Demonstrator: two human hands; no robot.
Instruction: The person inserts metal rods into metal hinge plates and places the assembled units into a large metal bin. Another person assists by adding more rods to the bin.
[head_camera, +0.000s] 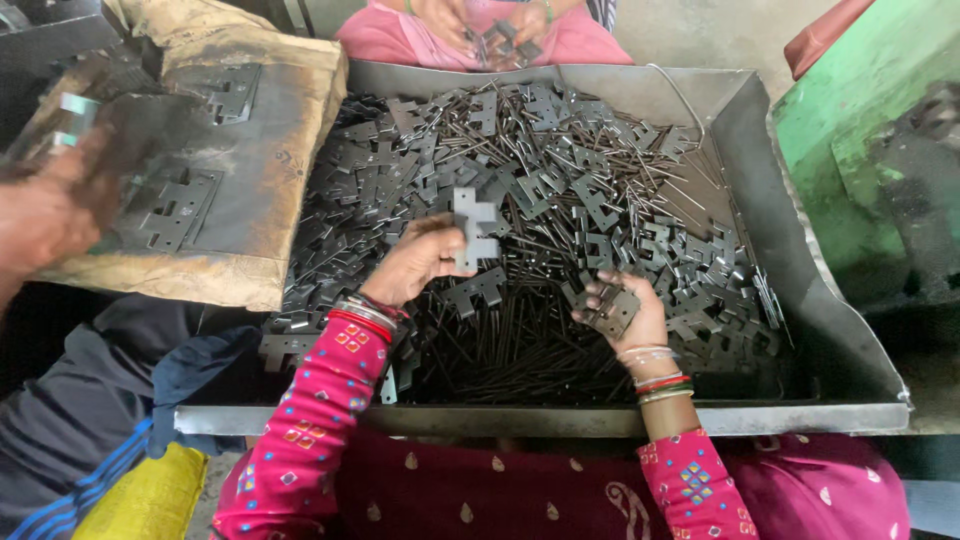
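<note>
A flat, notched metal plate (474, 230) stands upright above the middle of the tray, pinched at its left edge by the fingers of the left hand (418, 262). The right hand (625, 310) lies palm-up to the right of it, curled around a small stack of similar plates (610, 308) — both hands grasp parts. Below and around them a heap of dark stamped plates (560, 190) and thin metal pins (510, 345) fills the large sheet-metal tray (840, 350).

At the far edge of the tray, another person's hands (490, 25) hold more plates over a pink garment. To the left, a third person's hand (45, 215) — blurred — is beside a worn cardboard sheet (270, 130) carrying a few plates. A green surface (870, 150) stands to the right.
</note>
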